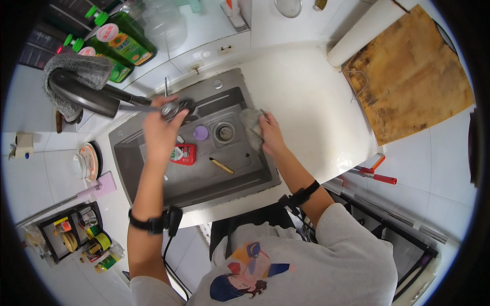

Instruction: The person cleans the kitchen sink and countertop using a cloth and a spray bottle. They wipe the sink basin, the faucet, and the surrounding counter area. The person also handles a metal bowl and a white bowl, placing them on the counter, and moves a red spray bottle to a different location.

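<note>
My left hand point(160, 128) is over the back left of a grey sink point(199, 187). Its fingers grip a small dark object point(177, 109) with a shiny metal part, too blurred to name. A grey streak point(138, 108), perhaps water, runs from the black faucet point(86, 93) to this hand. A grey cloth point(250, 130) hangs from my right hand point(272, 134) at the sink's right rim. Below, in the basin, are a red bottle point(188, 154), a purple cap point(201, 132) and a short yellow-handled tool point(221, 166), beside the drain strainer point(224, 132).
A grey towel point(82, 65) drapes over the faucet. Green pump bottles point(126, 38) stand behind it. Right of the sink runs a white counter point(306, 99), with a wooden board point(413, 76) and a paper roll point(363, 34) beyond. Plates point(90, 162) stand at the left.
</note>
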Motion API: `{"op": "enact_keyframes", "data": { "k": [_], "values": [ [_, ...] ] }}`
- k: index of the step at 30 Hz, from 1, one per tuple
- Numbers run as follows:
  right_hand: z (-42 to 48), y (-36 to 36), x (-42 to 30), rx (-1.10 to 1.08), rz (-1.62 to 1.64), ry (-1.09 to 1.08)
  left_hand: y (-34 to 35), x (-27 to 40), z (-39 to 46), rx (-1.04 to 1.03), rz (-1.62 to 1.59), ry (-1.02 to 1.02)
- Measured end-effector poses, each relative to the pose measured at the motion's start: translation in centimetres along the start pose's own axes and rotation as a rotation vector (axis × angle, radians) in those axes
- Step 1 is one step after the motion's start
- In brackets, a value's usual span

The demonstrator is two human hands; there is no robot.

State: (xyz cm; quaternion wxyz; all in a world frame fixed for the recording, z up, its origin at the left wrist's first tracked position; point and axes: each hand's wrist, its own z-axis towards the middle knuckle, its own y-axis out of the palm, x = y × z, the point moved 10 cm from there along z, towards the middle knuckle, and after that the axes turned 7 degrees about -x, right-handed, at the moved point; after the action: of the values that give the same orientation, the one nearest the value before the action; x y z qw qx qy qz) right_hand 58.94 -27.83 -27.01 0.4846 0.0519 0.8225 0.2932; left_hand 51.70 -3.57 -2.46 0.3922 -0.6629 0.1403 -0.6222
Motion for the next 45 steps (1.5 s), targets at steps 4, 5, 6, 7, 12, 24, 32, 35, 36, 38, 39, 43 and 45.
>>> {"op": "enact_keyframes", "data": {
  "k": [4, 5, 6, 7, 12, 24, 32, 35, 36, 38, 39, 43, 45],
  "values": [
    [3.4, 7.1, -3.5, -0.040, -0.733, -0.271, 4.1, -1.3, 6.4, 0.065, 0.005, -0.052],
    [4.5, 9.4, -4.1, -0.087, -0.712, -0.368, 4.8, -0.9, 7.8, 0.053, 0.018, -0.082],
    [5.9, 11.8, -4.4, -0.134, -0.686, -0.466, 5.1, 0.0, 9.2, 0.040, 0.034, -0.110],
    [7.8, 14.6, -4.7, -0.186, -0.823, -0.714, 5.5, 1.1, 10.5, 0.029, 0.057, -0.128],
    [13.6, 19.3, 2.9, -0.490, -1.667, -0.727, 7.9, -1.4, 14.0, 0.007, -0.144, -0.120],
    [16.4, -1.6, -10.2, 0.204, -1.904, -0.380, 14.0, -0.2, 14.4, -0.053, -0.097, -0.112],
    [5.6, -10.9, -13.3, 0.335, -1.845, -0.062, 19.3, 3.1, 13.7, -0.094, -0.334, -0.089],
    [5.3, -6.2, -10.1, 0.114, -1.681, -0.574, 21.2, 4.3, 13.3, -0.128, -0.414, -0.085],
    [6.6, -4.9, -9.5, -0.009, -1.536, -0.661, 21.5, 4.0, 13.3, -0.130, -0.456, -0.084],
    [9.3, -2.7, -9.9, 0.028, -1.694, -0.684, 22.1, 3.5, 13.6, -0.128, -0.516, -0.098],
    [10.9, -2.5, -10.7, 0.097, -1.722, -0.677, 22.1, 3.4, 13.7, -0.120, -0.516, -0.103],
    [17.5, -5.0, -14.5, 0.426, -1.859, -0.544, 21.8, 2.9, 13.9, -0.112, -0.465, -0.130],
    [19.3, -7.1, -16.4, 0.496, -1.844, -0.455, 21.6, 2.9, 14.1, -0.115, -0.452, -0.156]
  ]
}}
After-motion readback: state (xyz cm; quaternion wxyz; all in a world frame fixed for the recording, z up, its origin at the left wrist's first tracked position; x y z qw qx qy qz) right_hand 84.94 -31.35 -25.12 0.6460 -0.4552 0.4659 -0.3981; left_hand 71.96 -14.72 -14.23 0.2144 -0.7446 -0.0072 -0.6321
